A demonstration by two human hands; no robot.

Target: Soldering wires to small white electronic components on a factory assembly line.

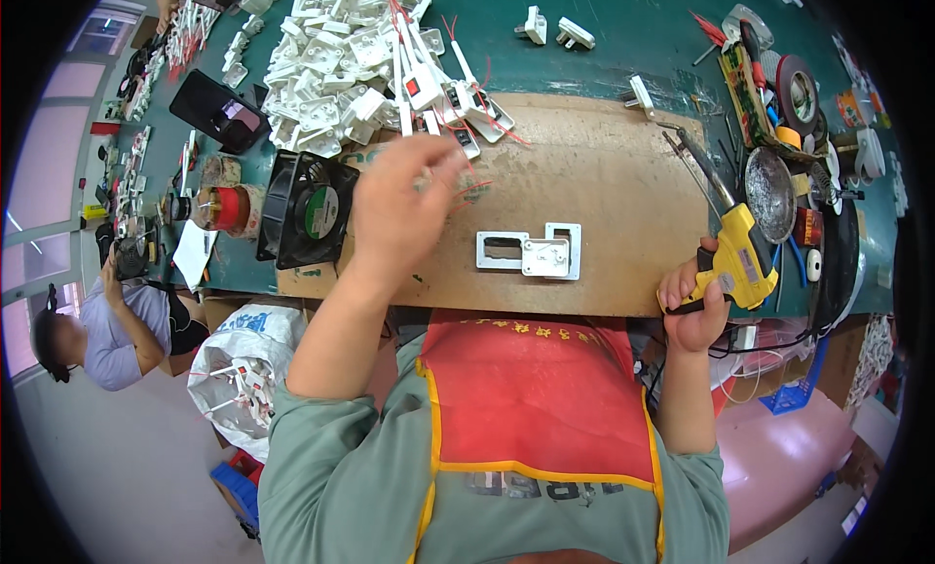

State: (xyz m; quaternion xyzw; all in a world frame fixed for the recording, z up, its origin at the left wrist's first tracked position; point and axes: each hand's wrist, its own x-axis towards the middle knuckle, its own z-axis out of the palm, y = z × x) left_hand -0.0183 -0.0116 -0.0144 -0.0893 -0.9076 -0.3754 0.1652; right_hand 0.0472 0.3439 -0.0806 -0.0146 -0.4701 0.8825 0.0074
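My right hand (696, 296) is closed around the grip of a yellow soldering gun (738, 262), its thin metal tip pointing up and away over the board. My left hand (404, 208) is raised over the left part of the brown work board (614, 194). Its fingers are smeared by motion, so whether they hold anything is unclear. Just beyond it lie white housings with red wires, one with a red switch (422, 85). On the board between my hands rests a white plastic frame (499, 252) with a small white cover piece (545, 257) on it.
A heap of white plastic housings (326, 62) covers the far left. A black fan (307, 211) and a dark phone (219, 113) stand left. Right are a metal dish (769, 194), a tape roll (797, 92) and tools. Another person (127, 320) sits at far left.
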